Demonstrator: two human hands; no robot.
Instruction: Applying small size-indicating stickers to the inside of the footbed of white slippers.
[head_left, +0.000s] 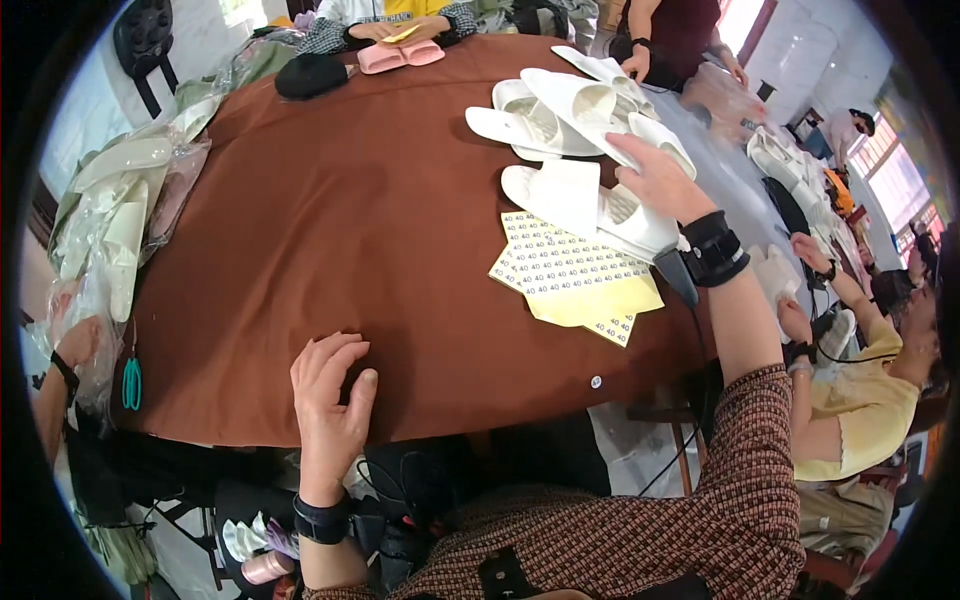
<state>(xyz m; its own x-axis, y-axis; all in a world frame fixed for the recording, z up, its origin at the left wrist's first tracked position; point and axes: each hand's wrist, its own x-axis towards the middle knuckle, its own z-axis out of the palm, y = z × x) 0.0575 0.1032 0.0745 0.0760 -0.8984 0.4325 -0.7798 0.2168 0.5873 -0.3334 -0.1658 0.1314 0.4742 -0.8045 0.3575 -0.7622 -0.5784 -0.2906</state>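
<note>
Near the front edge of the brown-covered table, my left hand (332,392) rests with fingers stretched and holds nothing. My right hand (660,180) reaches over to a group of white slippers on the right, its fingers closed on the end of a white slipper (572,97) lying on top of the others. Below that wrist sits a pair of white slippers (566,196). They partly cover yellow-and-white sheets of printed stickers (585,275). Another white slipper (508,127) lies to the left of the held one.
Teal-handled scissors (132,383) and plastic-wrapped pale slippers (125,200) lie at the left, by another person's hand (80,340). Across the brown tablecloth (330,220), a person handles pink slippers (400,56) beside a black item (311,77). Co-workers sit at the right with more slippers.
</note>
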